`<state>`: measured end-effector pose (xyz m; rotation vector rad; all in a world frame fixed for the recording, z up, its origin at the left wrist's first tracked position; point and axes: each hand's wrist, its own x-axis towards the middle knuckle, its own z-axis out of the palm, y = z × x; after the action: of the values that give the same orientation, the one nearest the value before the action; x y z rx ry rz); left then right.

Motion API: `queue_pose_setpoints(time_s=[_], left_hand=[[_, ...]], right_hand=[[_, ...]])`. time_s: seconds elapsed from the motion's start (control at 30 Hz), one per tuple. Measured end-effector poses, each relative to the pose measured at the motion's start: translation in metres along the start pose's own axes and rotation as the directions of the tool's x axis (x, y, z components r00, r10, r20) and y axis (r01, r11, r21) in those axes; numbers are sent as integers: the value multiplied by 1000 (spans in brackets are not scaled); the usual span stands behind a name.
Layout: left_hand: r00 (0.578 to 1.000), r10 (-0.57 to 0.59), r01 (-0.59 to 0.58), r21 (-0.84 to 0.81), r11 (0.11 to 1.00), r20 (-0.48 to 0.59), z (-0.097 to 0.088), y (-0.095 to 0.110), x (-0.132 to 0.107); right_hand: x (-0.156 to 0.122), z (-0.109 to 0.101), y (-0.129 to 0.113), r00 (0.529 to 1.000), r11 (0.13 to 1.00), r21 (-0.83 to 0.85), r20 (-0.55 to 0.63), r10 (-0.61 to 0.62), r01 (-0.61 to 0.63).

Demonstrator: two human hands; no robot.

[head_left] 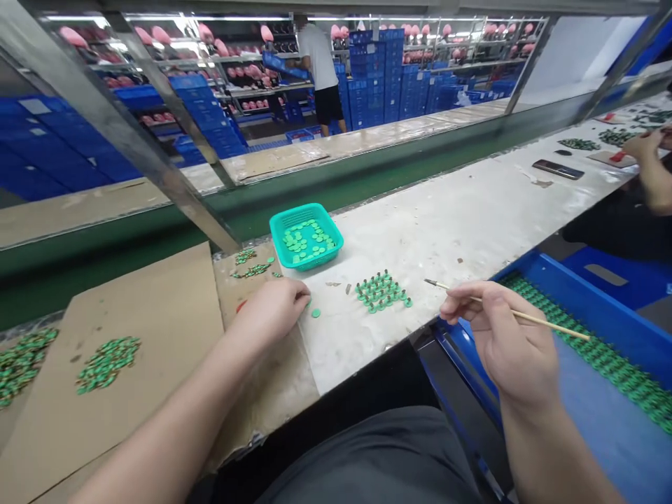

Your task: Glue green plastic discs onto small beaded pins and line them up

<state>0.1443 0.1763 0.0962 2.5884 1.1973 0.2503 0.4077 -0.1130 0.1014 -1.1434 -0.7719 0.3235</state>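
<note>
My right hand (pixel 507 336) grips a thin paintbrush (pixel 551 325) with a pale wooden handle, its dark tip pointing left above the table edge. My left hand (pixel 278 304) is closed low over the table, fingertips pinching a small green disc (pixel 309 303) that is mostly hidden. Beside those fingertips a loose green disc (pixel 316 313) lies flat. Between my hands, a cluster of green discs with dark upright posts (pixel 382 290) stands in rows. Behind my left hand, a teal plastic basket (pixel 336 246) holds many flat green discs.
Small green-and-brown parts (pixel 108 364) are heaped on cardboard (pixel 173 308) at left. A blue crate (pixel 593 413) at lower right contains rows of green pieces. A phone (pixel 557 169) lies farther along the table, near a co-worker's hands (pixel 651 157). Metal posts (pixel 136 140) rise at left.
</note>
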Motion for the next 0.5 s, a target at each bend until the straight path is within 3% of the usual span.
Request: queue_pose_setpoints(time_s=[0.1, 0.2, 0.33, 0.43, 0.5], left_hand=[[998, -30, 33, -40, 999, 63, -5, 11, -6], [993, -59, 71, -117, 991, 99, -21, 11, -31], [985, -138, 156, -182, 971, 107, -23, -3, -100], [972, -235, 234, -166, 958, 17, -6, -14, -152], [965, -253, 239, -166, 957, -72, 4, -22, -173]], right_hand=[[-2, 11, -2, 1000, 1000, -21, 22, -2, 2], [-6, 18, -7, 999, 997, -71, 52, -6, 10], [-15, 33, -9, 986, 1000, -4, 163, 26, -25], [-20, 51, -6, 960, 995, 31, 266, 83, -95], [-20, 66, -2, 934, 991, -2, 333, 130, -137]])
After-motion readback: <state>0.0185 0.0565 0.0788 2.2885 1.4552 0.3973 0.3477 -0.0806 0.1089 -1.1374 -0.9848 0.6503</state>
